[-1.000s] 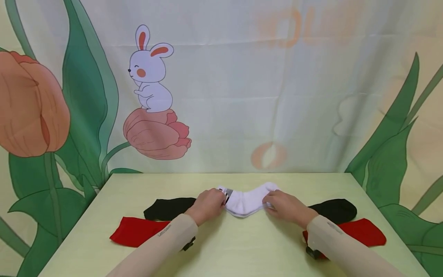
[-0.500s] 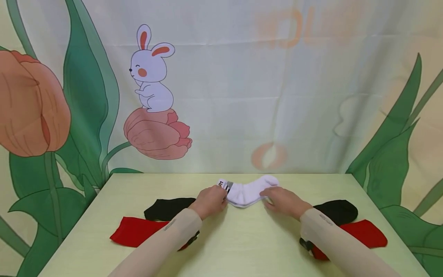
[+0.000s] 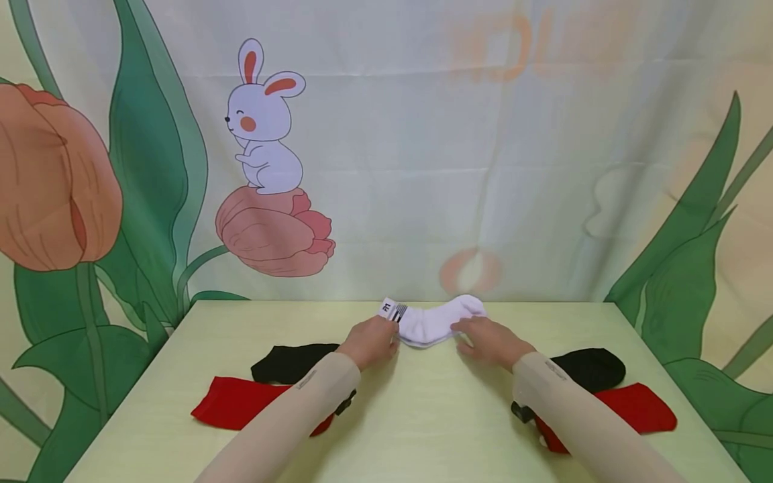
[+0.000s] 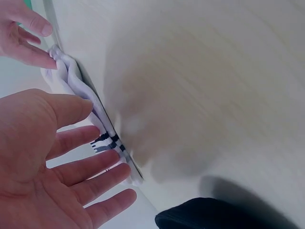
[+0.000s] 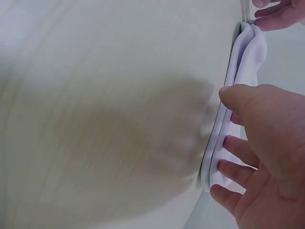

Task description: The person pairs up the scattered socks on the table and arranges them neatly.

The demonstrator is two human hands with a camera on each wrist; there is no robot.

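A pair of white socks [image 3: 427, 327], one on top of the other, lies on the table's far part, with black stripes and lettering at the left end. My left hand [image 3: 370, 341] is at that striped end; in the left wrist view its fingers [image 4: 86, 167] are spread and fairly straight, the tips against the socks. At the toe end my right hand [image 3: 492, 341] touches the same socks [image 5: 233, 95], its fingers loosely extended along their near edge in the right wrist view. Neither hand curls round them.
On the left of the table [image 3: 435, 416] lie a black sock [image 3: 292, 362] and a red sock [image 3: 235, 401], partly under my left forearm. Another black sock [image 3: 594, 367] and red sock [image 3: 640, 406] lie on the right, partly behind my right forearm. A printed curtain [image 3: 386, 168] hangs behind.
The white socks have slid away from me toward the table's back edge, both hands moving along with them. The black and red socks have stayed in place.
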